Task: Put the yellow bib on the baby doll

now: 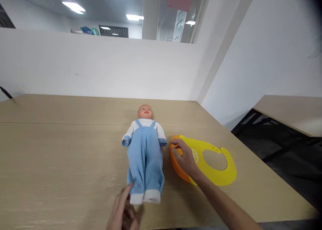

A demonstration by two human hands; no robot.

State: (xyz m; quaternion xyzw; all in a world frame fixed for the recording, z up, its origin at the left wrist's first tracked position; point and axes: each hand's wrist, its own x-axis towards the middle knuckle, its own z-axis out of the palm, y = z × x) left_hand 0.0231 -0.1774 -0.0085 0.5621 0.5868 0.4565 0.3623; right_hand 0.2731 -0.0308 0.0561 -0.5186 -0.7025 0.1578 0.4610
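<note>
A baby doll [145, 146] in light-blue overalls and a white top with blue cuffs lies face up on the table, its head towards the wall. My left hand [123, 210] is at the doll's feet, the index finger stretched out to the lower trouser leg and the other fingers partly curled. I cannot tell whether that fingertip presses on the cloth. To the doll's right lies a yellow bib [221, 176] with an orange pocket and a white citrus-slice print. Over the pocket side hovers my right hand [184, 156], thumb and fingers apart, covering part of the bib.
The wooden table [62, 163] has a seam across its far part and ends at a white wall [105, 65] with windows above. On the right, past the table's edge, stands another table [294, 110] with a dark frame. A black thin object [6, 92] shows at the far left.
</note>
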